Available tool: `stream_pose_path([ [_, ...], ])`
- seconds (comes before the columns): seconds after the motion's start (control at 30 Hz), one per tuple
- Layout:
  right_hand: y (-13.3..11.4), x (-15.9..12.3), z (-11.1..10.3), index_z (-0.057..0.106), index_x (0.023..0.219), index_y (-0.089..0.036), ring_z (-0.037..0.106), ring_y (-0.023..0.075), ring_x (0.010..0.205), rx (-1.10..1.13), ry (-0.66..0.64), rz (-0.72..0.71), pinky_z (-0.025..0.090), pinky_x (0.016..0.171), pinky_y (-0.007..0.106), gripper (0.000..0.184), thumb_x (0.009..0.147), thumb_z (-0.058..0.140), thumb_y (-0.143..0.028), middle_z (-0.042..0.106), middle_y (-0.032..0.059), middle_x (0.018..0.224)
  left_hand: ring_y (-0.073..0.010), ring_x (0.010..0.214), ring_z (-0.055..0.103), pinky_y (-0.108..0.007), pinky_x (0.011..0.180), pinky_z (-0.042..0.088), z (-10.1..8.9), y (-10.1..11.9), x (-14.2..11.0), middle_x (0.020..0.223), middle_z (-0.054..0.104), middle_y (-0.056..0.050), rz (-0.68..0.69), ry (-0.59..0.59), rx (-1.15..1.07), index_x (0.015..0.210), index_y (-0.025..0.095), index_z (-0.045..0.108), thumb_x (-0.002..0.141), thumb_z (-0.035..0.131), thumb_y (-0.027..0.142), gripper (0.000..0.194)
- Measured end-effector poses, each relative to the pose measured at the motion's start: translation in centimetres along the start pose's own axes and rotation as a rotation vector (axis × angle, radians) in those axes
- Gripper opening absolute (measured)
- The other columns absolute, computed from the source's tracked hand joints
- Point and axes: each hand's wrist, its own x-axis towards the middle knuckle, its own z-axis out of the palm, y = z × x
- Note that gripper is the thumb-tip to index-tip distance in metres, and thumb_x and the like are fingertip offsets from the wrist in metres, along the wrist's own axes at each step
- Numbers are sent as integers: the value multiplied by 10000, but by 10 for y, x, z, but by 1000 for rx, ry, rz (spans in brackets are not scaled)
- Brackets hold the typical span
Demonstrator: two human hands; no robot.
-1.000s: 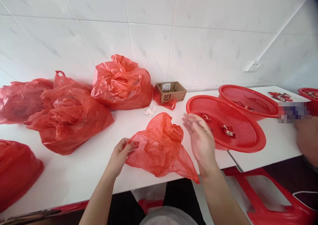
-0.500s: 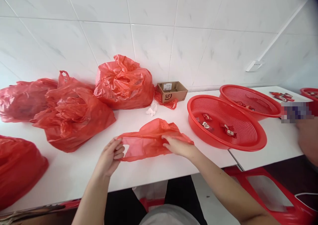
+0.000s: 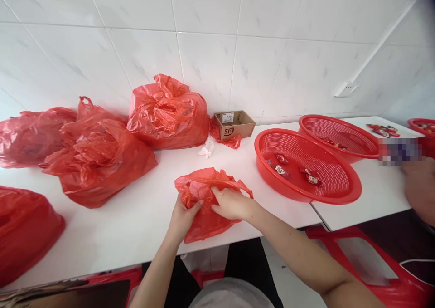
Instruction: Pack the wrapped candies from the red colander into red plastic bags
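Note:
A crumpled red plastic bag (image 3: 210, 226) lies at the front edge of the white table, its mouth gathered between my two hands. My left hand (image 3: 182, 218) grips the bag's left side, thumb on top and the other fingers hidden by the plastic. Over the right part of the bag, my right hand (image 3: 233, 202) is closed on the plastic, its fingertips partly buried in the folds. Just to the right stands a red perforated basin (image 3: 353, 190) with several small wrapped packets (image 3: 281, 158) on its bottom.
Several full red bags (image 3: 170, 117) stand along the left and back. A small cardboard box (image 3: 238, 129) and a crumpled white tissue (image 3: 206, 148) sit near the wall. A second basin (image 3: 369, 151) is behind the first. At far right is another person's arm (image 3: 419, 185); red stools (image 3: 367, 253) are below.
My left hand has moved right, toward my right hand, and shifted its hold on the bag. The bag, stretched out sideways before, is now bunched up and nearer the table's front edge.

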Motion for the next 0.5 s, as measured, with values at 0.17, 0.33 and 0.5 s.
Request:
stream_pose_path([
  [0.17,11,10,-28,496,1379,-197,681,322,901,-60,46,67,470,684,376,524,877,558,-331,719,153,1006,-202,856,671,-318,745,532,-27,-1,11,1046,658,-55,40,89,235,1359,244,424,749,577,230,629],
  [0.33,31,19,-46,650,1213,-184,683,273,679,-99,-27,217,463,585,356,385,842,588,-262,728,144,913,-188,654,569,-373,670,479,-74,13,20,1016,565,-67,1,230,566,1425,303,413,717,554,172,734],
  [0.5,30,15,-34,619,1296,-260,689,309,886,-53,-69,127,490,611,344,584,726,730,-322,702,124,1118,-301,1090,576,-478,887,490,-70,24,7,1403,389,-148,229,223,760,1477,307,345,789,615,373,742],
])
